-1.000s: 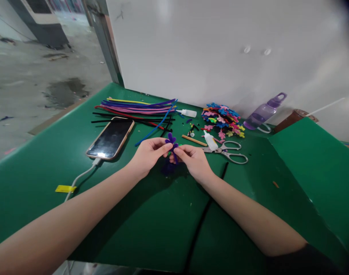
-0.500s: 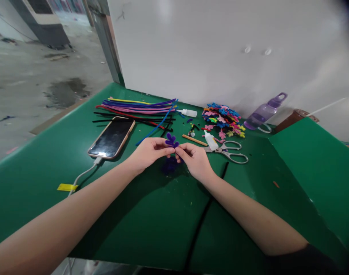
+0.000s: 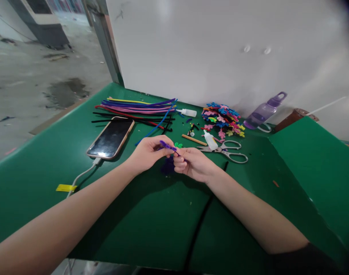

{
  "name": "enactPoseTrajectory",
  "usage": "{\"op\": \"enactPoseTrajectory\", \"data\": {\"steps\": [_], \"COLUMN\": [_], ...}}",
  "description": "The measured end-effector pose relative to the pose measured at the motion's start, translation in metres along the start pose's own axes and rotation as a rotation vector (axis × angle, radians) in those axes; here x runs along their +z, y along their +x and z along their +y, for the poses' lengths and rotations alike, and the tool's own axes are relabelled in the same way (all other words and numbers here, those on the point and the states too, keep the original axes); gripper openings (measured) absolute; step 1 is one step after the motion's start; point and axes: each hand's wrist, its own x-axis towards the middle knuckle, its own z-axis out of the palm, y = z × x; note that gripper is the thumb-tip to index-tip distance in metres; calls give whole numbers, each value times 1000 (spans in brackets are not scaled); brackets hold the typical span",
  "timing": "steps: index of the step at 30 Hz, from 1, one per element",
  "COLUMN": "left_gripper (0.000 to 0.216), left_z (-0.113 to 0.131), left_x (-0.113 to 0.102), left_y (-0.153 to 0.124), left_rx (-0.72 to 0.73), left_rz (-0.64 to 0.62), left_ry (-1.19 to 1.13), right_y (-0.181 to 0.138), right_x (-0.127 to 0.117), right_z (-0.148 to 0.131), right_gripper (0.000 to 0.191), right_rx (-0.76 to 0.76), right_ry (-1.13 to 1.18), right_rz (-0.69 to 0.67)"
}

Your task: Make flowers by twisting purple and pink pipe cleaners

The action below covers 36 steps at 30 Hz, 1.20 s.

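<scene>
Between my two hands is a purple pipe cleaner bent into small loops. My left hand pinches it from the left, thumb against fingers. From the right, my right hand grips its lower end, fingers curled in. Below them on the green table lies more purple fuzzy material, partly hidden by my fingers. A small green looped piece shows just behind my fingertips. Scissors lie to the right of my right hand, with a white glue bottle on the blades.
A phone with a charging cable lies left, near a bundle of coloured pipe cleaners. Behind the scissors is a pile of looped pipe-cleaner pieces. A purple water bottle and a brown cup stand back right. A wooden stick lies midway.
The purple piece has turned from upright to lying flatter, tipped left. My right hand has rolled so its curled fingers show. The green looped piece has come into view behind.
</scene>
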Motion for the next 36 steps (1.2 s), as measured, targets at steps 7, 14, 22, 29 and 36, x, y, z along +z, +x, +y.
{"op": "enactPoseTrajectory", "data": {"steps": [7, 14, 22, 29, 36], "left_gripper": [47, 28, 20, 17, 13], "left_z": [-3, 0, -2, 4, 3], "left_x": [-2, 2, -1, 1, 2], "left_y": [3, 0, 3, 2, -4], "left_rx": [-110, -384, -298, -92, 215], "left_rz": [34, -69, -42, 16, 80], "left_ry": [-279, -213, -59, 227, 545], "right_y": [-1, -6, -4, 1, 5], "right_x": [-12, -23, -17, -2, -4], "right_z": [-4, 6, 7, 4, 4], "right_gripper": [25, 23, 21, 34, 30], "right_rx": [-561, -892, -900, -383, -1], "right_ry": [-1081, -1696, -1531, -666, -51], "right_rz": [513, 332, 427, 420, 107]}}
